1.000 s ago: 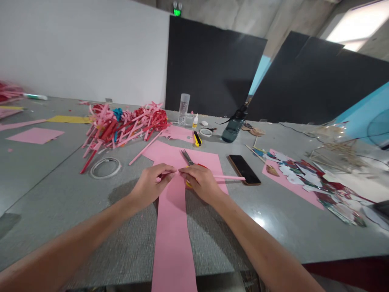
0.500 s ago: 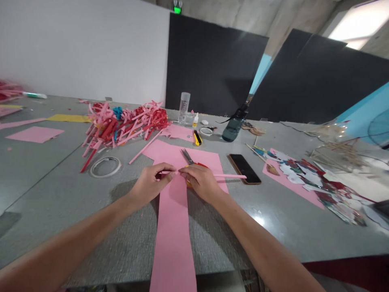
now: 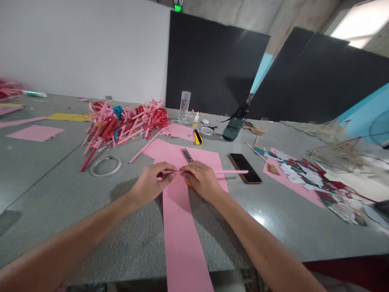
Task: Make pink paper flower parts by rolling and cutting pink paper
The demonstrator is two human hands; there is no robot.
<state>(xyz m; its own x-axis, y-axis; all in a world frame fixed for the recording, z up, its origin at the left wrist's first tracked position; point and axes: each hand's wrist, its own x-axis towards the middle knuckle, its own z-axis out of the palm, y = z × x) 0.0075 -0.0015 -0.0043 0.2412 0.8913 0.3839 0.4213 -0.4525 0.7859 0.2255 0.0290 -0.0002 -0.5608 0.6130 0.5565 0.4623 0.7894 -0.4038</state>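
My left hand [image 3: 153,180] and my right hand [image 3: 200,178] are close together above the pink paper, fingertips pinched on a narrow pink strip [image 3: 232,172]. The strip's free end sticks out rightward past my right hand, over the phone's near side. A wide pink paper band [image 3: 182,235] runs from below my hands over the table's front edge. Scissors [image 3: 186,154] lie on the pink sheet [image 3: 209,156], their handles mostly hidden under my right hand. A pile of pink and red strips [image 3: 124,121] is at the back left.
A white tape ring [image 3: 105,166] lies left of my hands. To the right are a phone [image 3: 245,168] and a pink sheet with colourful cutouts [image 3: 299,172]. Behind stand a yellow cutter [image 3: 197,137], a glue bottle [image 3: 196,119], a clear bottle [image 3: 184,106] and a dark bottle [image 3: 234,126].
The lower part of the wide pink band has swung to the right. The narrow strip's free end has risen slightly. Both hands keep nearly the same place and pinch.
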